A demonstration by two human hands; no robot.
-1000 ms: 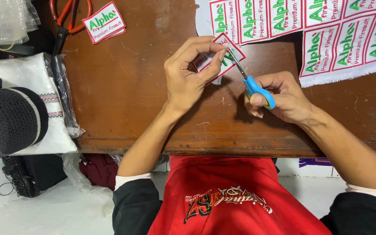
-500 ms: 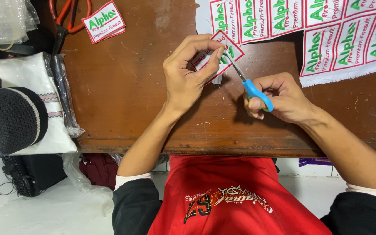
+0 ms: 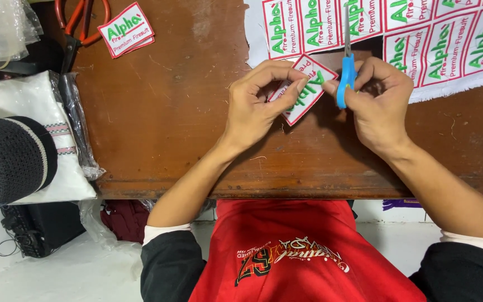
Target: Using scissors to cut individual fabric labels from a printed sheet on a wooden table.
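Patch (image 3: 304, 89), a thin white label with red border and green lettering, sits above the worktop (image 3: 185, 112) pinched in my left hand (image 3: 258, 103); it looks light and floppy, best held by its edge, while my right hand (image 3: 381, 103) closes its grip on blue-handled scissors (image 3: 346, 61).

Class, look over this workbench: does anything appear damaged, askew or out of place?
Mostly orderly. The wooden table is scratched with a chipped front edge, and the sheet of labels has a frayed lower edge.

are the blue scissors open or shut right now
Shut, as far as shows: the blue scissors in the right hand point up as one narrow blade line, beside the patch.
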